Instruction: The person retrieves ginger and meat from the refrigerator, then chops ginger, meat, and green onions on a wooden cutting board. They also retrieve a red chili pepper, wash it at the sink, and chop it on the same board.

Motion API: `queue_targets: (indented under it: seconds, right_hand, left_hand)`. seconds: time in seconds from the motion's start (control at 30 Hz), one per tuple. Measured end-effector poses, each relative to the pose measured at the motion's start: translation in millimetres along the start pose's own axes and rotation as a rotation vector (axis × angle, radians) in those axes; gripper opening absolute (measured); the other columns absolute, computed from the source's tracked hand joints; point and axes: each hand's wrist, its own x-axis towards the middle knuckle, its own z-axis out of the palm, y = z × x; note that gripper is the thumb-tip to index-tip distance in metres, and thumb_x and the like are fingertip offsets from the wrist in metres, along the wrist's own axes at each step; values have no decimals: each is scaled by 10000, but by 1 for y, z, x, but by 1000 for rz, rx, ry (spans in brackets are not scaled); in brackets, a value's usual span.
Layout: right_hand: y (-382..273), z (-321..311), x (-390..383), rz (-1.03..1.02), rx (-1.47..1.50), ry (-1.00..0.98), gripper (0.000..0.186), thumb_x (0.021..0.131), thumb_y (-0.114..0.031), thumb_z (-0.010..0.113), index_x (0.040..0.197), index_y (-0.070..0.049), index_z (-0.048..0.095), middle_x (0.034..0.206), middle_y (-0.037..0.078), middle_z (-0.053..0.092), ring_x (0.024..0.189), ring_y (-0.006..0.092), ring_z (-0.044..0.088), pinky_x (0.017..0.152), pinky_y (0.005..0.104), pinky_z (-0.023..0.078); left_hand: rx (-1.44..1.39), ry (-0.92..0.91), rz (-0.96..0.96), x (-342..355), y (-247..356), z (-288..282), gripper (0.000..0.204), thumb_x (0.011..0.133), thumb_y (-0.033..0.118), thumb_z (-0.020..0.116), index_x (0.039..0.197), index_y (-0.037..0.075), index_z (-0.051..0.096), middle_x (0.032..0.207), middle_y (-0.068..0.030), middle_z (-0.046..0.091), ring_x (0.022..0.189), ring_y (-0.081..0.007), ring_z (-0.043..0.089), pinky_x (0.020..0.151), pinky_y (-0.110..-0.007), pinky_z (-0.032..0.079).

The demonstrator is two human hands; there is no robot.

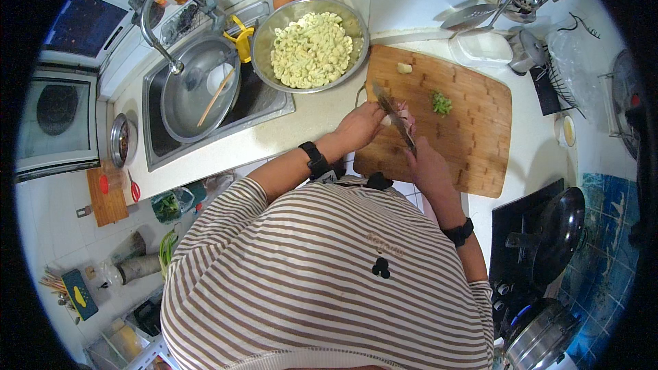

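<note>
A kitchen knife (388, 103) is gripped in my right hand (430, 163), its blade slanting up and left over the wooden cutting board (473, 130). My left hand (361, 125) is closed at the board's left edge, with its fingertips on a piece of meat partly hidden beside the blade. Pinkish cut meat (408, 116) lies against the blade's right side. Farther right on the board sits a small heap of chopped green onion (441, 103). A pale chunk (404, 68), perhaps ginger or garlic, rests near the far edge.
A steel bowl (259, 72) of cauliflower pieces stands left of the board. Beyond it, the sink (152, 142) holds a basin (179, 113) under the faucet (147, 17). At right are a wok (558, 236), a steel pot (541, 339) over a blue flame, and a lidded container (480, 48).
</note>
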Motion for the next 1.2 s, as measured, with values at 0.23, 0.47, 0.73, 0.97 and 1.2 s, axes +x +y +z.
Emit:
queue_targets:
  seconds: [0.23,0.47,0.73,0.97,1.2]
  right_hand:
    - [3,7,9,-56,15,15,591,917,-257,528,1368,44,294,891,294,633,836,441,627,725,523,493]
    - [20,61,42,77,224,139,616,920,-284,524,1409,-3,275,948,315,623,857,493,609,749,537,492]
    - [20,34,18,54,252,153,372,906,-304,558,1138,-34,452,895,313,620,848,492,595,730,541,471]
    - [4,1,4,-16,28,-30,616,924,-256,518,1387,53,254,856,295,634,791,447,630,698,532,493]
    - [5,19,31,23,88,-68,551,918,-252,531,1350,4,303,963,323,609,892,477,596,758,543,462]
  left_hand:
    - [-24,-3,-25,-1,-4,7,330,796,116,624,1088,-6,529,1076,-202,530,1024,-388,516,883,-435,455]
    - [-55,-39,-39,-2,-7,8,336,800,112,622,1099,-8,527,1079,-204,525,1018,-389,519,882,-437,454]
    - [-31,-11,4,-2,-9,10,367,821,154,631,1136,-1,526,1073,-205,526,999,-387,523,875,-432,451]
    - [-41,1,3,-2,-8,8,377,812,151,640,1135,-6,521,1069,-210,526,1005,-392,521,862,-439,460]
    - [-35,-47,-23,-1,-9,8,382,811,140,631,1142,-13,518,1086,-218,529,1018,-396,520,860,-438,464]
